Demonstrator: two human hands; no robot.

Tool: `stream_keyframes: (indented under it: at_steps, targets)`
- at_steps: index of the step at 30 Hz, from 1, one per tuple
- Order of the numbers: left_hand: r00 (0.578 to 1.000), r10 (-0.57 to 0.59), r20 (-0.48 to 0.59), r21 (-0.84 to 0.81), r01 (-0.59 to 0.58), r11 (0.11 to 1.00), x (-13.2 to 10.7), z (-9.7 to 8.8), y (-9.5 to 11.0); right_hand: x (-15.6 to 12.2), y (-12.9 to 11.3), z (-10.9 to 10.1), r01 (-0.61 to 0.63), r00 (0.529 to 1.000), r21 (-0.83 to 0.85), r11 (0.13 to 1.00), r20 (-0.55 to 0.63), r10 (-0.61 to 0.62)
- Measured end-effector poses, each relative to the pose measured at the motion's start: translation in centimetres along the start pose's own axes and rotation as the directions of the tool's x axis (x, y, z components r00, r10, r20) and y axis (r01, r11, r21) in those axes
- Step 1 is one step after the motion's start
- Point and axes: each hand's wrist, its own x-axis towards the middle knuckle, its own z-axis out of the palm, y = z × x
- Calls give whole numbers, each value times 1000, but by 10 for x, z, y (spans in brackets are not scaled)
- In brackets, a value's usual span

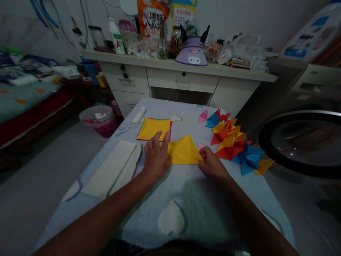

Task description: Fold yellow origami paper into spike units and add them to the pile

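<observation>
A yellow sheet of origami paper (185, 151), partly folded with a raised peak at its far edge, lies on the cloth-covered table between my hands. My left hand (157, 154) rests at its left end, fingers spread and pointing away from me. At the right corner, my right hand (210, 160) pinches the paper between thumb and fingers. Just beyond my left hand sits a stack of square papers (153, 128), yellow on top with red and green edges showing. Along the table's right side stand several folded paper cranes (230, 138) in red, yellow, blue and pink.
Left of my forearm lies a folded pale paper (113, 169). A small white box (139, 115) is near the far left corner. Behind the table stands a cluttered white desk (165, 76); a washing machine (301, 117) is at the right, a lined bin (99, 119) at the left.
</observation>
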Motion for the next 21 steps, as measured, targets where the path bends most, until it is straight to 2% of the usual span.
stream_keyframes:
  at_steps: [2, 3, 4, 5, 6, 7, 8, 9, 14, 21]
  targets:
    - [979, 155, -134, 105, -141, 984, -13, 2, 10, 1, 2, 5, 18, 999, 1, 1000, -30, -18]
    - [949, 257, -183, 120, -238, 964, -19, 4, 14, 1, 3, 7, 26, 999, 1, 1000, -46, -26]
    - [912, 365, -187, 106, -350, 931, -24, 5, 18, 0, 4, 8, 33, 998, 2, 999, -60, -33]
    - [872, 478, -111, 62, -474, 879, -29, 6, 22, 0, 4, 9, 38, 997, 2, 999, -73, -38]
    - [812, 583, -8, -9, -583, 812, -32, 7, 24, -1, 5, 10, 42, 996, 0, 999, -84, -42]
    - [770, 634, 67, -77, -629, 773, -35, 9, 26, -1, 5, 10, 42, 995, -5, 999, -93, -42]
    - [749, 649, 130, -124, -637, 761, -37, 11, 26, -2, 5, 11, 39, 994, -14, 999, -101, -40]
    - [746, 644, 169, -147, -627, 765, -38, 13, 27, -2, 5, 12, 38, 994, -27, 999, -106, -41]
    - [784, 556, 275, -164, -532, 831, -42, 18, 24, -3, 7, 15, 66, 988, -95, 993, -133, -79]
    - [785, 469, 404, -164, -443, 882, -42, 15, 23, -4, 8, 14, 47, 991, -133, 990, -119, -63]
